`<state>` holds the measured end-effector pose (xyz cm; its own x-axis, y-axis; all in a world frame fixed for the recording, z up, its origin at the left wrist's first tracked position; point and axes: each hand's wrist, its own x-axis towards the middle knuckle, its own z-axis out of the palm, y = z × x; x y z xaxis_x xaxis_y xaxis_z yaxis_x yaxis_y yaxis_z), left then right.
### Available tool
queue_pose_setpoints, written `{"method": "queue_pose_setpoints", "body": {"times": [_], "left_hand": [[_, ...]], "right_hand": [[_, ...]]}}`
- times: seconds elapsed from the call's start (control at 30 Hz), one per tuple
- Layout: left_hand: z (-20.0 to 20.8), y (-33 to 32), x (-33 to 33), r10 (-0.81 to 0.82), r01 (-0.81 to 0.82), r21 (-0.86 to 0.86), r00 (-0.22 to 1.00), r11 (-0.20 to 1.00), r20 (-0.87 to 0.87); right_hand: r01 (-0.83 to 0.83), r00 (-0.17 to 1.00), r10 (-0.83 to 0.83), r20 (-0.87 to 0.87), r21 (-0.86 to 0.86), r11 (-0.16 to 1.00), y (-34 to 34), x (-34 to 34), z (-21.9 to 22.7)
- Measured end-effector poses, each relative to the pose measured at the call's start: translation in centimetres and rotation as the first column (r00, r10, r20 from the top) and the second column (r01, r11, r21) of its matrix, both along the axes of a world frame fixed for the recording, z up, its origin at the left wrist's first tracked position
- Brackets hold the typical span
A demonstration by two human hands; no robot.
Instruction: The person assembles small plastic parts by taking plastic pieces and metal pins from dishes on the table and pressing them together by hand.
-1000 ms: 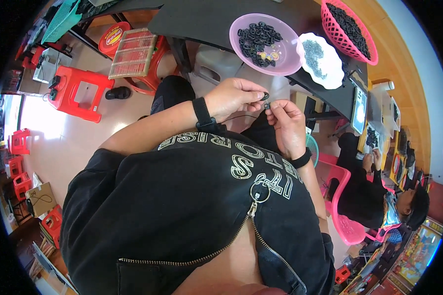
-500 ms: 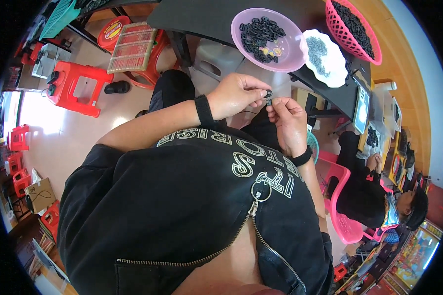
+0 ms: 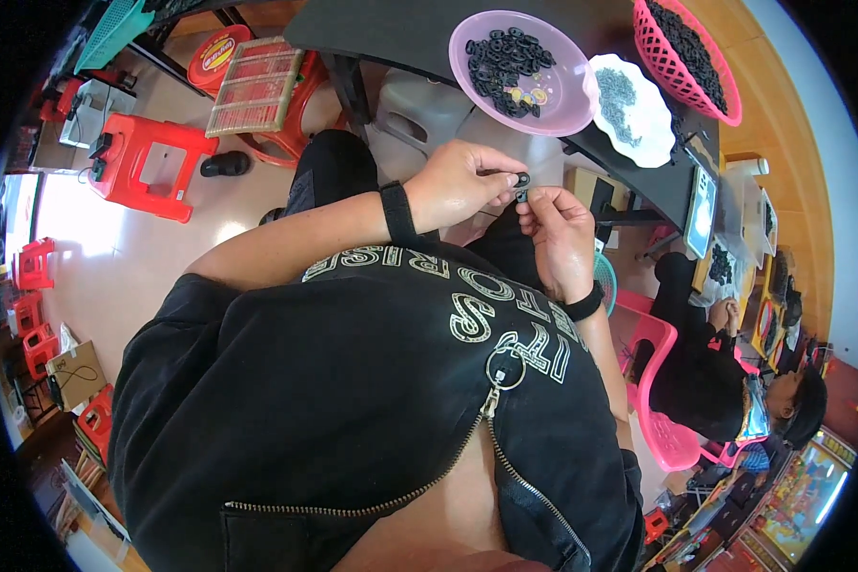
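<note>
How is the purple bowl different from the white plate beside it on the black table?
The purple bowl is round, smooth-rimmed and deeper; the white plate is flatter with a wavy edge. The purple bowl holds chunky black ring-shaped parts plus a few yellowish pieces, while the white plate holds a heap of much finer grey bits. The purple bowl also looks larger. Both rest on the black table, touching or nearly so.

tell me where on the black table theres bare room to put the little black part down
Bare black table lies left of the purple bowl, toward the near-left corner. From that bowl rightward it is crowded: white plate and pink basket sit close together. Both hands, left hand and right hand, meet below the table's edge.
</note>
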<state>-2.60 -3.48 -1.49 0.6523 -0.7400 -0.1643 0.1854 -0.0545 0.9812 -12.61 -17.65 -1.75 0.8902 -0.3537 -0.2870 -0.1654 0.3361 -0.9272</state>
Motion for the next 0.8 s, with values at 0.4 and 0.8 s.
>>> {"method": "queue_pose_setpoints", "body": {"times": [0.4, 0.8], "left_hand": [[0.0, -0.1, -0.1, -0.016, 0.014, -0.023, 0.997, 1.0, -0.082], [-0.9, 0.3, 0.3, -0.054, 0.032, -0.125, 0.982, 0.992, -0.178]], "right_hand": [[-0.008, 1.0, 0.01, 0.022, -0.106, 0.994, 0.0, 0.0, 0.2], [-0.078, 0.985, 0.107, 0.137, -0.202, 0.976, 0.7, -0.3, 0.3]]}}
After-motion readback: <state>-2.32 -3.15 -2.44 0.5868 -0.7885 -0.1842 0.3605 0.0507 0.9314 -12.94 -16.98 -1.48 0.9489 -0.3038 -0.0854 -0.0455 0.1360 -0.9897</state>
